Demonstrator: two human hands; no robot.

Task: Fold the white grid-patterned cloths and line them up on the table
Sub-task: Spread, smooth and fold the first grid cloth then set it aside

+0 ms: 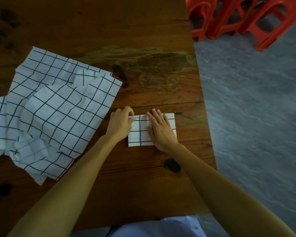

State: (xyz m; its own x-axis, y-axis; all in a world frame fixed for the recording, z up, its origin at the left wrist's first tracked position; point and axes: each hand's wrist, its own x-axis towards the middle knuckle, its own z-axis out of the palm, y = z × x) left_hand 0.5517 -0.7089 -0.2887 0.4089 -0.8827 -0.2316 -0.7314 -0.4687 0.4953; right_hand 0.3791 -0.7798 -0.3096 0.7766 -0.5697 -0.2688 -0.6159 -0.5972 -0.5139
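Observation:
A small folded white grid-patterned cloth (139, 134) lies on the wooden table (143, 79) near its right edge. My right hand (161, 129) lies flat on the cloth with fingers straight, pressing it down. My left hand (120, 124) pinches the cloth's far left corner between thumb and fingers. To the left, a rumpled heap of unfolded grid-patterned cloths (50, 113) spreads over the table.
The table's right edge runs close to the folded cloth, with grey floor (255, 117) beyond. Red plastic stools (237, 19) stand on the floor at the top right. A dark knot (173, 165) marks the wood near my right forearm.

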